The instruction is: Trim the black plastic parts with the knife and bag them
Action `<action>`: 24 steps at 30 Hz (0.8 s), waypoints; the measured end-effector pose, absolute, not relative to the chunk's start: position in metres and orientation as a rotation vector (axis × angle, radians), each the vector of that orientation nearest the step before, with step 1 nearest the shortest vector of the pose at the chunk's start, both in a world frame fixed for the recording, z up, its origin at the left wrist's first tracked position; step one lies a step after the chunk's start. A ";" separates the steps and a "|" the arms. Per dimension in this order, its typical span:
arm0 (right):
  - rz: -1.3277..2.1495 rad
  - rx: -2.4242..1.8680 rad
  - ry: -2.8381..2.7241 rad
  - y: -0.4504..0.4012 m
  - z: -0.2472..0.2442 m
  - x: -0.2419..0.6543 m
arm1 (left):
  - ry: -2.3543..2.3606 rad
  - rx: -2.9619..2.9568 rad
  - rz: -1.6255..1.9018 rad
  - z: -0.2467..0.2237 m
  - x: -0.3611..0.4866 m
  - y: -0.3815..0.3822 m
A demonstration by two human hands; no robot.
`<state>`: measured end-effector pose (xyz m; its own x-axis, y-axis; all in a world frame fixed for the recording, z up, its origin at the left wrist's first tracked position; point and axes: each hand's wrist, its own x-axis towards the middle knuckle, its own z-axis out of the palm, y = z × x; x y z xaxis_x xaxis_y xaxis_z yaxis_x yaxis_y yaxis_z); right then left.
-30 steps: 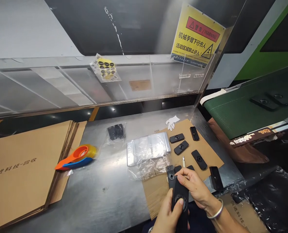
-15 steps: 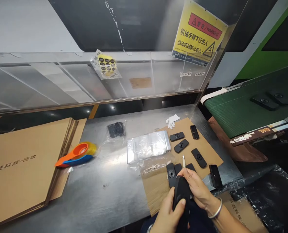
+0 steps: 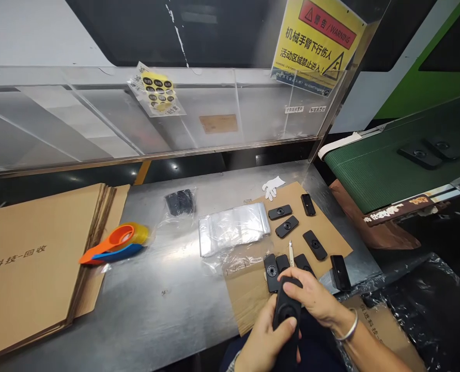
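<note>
A black oblong part [image 3: 288, 312] with a round recess is held upright between both hands near the bottom of the view. My left hand [image 3: 266, 330] wraps round its lower half, thumb on the face beside the recess. My right hand [image 3: 311, 294] grips its top end, fingers over the edge and thumb on the face. Just beyond the hands, several similar black parts [image 3: 287, 226] lie on a brown cardboard sheet [image 3: 249, 305]. A slim pale tool [image 3: 291, 253] with a pointed tip lies among them. Another black part [image 3: 340, 273] rests at the right.
Clear plastic bags [image 3: 233, 230] lie left of the parts, a white glove [image 3: 272, 187] behind them. Farther left are a bagged black item [image 3: 179, 202], an orange tape dispenser [image 3: 117, 240] and stacked cardboard [image 3: 28, 268]. A green conveyor [image 3: 369, 175] with black parts stands at the right.
My right thumb has moved onto the face of the black part, whose round recess now shows more. The camera view has shifted slightly, and the parts on the conveyor appear a little farther left.
</note>
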<state>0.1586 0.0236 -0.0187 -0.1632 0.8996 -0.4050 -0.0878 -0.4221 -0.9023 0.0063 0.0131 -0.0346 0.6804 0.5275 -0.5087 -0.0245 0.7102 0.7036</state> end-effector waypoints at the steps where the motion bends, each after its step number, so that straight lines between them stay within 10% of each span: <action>1: 1.789 -1.257 -0.963 0.023 -0.016 0.163 | 0.740 0.674 0.313 -0.036 0.005 0.014; 24: 1.733 -1.260 -0.429 0.025 -0.027 0.171 | 0.694 0.553 0.365 -0.052 0.020 0.022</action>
<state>0.1708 0.0248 -0.0271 -0.0525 0.8265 -0.5605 -0.4695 -0.5158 -0.7166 0.0195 0.0217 -0.0519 0.7153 0.4890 -0.4992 -0.1339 0.7970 0.5889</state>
